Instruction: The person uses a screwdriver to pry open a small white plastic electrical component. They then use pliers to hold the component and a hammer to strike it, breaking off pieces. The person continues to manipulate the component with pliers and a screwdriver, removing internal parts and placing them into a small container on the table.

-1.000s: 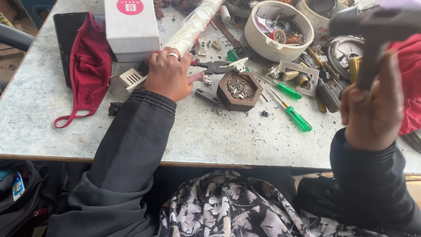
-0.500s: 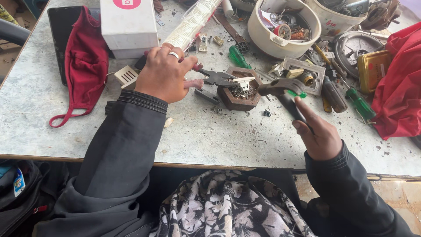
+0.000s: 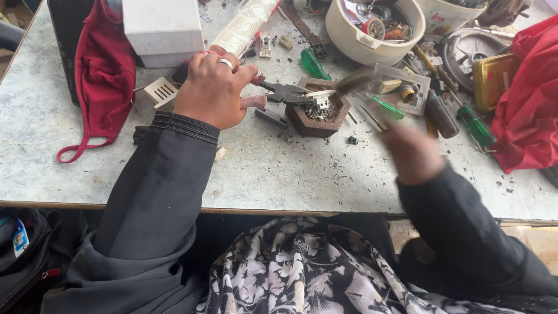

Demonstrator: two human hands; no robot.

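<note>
— What's changed in the last half second?

— The right hand (image 3: 414, 154) has come back from the brown block toward the table edge, and it's blurred with motion. The hammer (image 3: 357, 81) it holds now shows only as a dark smear, its head over the block's far right corner. The left hand hasn't shifted.

— Is that right hand closed on the handle?

— It looks clenched around it, though the blur hides the fingers, so I can't tell how they lie.

— And the left?

— The left hand (image 3: 216, 90), ring on one finger, is gripping the red handles of a pair of pliers (image 3: 285, 93). The dark jaws reach right, to a small white and metal part (image 3: 321, 100) sitting on top of the hexagonal wooden block (image 3: 317, 119). The jaws touch that part; whether they pinch it I can't make out.

— Where is the block?

— Middle of the grey table (image 3: 279, 168), between the two hands, metal scraps in its hollow.

— Around it?

— Just right, a green screwdriver (image 3: 386, 107) and a clear plastic tray (image 3: 401, 87). Behind, a white bowl (image 3: 372, 40) full of odds and ends. Near the left hand, a white box (image 3: 163, 26), a spool of pale thread (image 3: 244, 26) and a red face mask (image 3: 104, 75). Far right, a red cloth (image 3: 526, 110).
</note>
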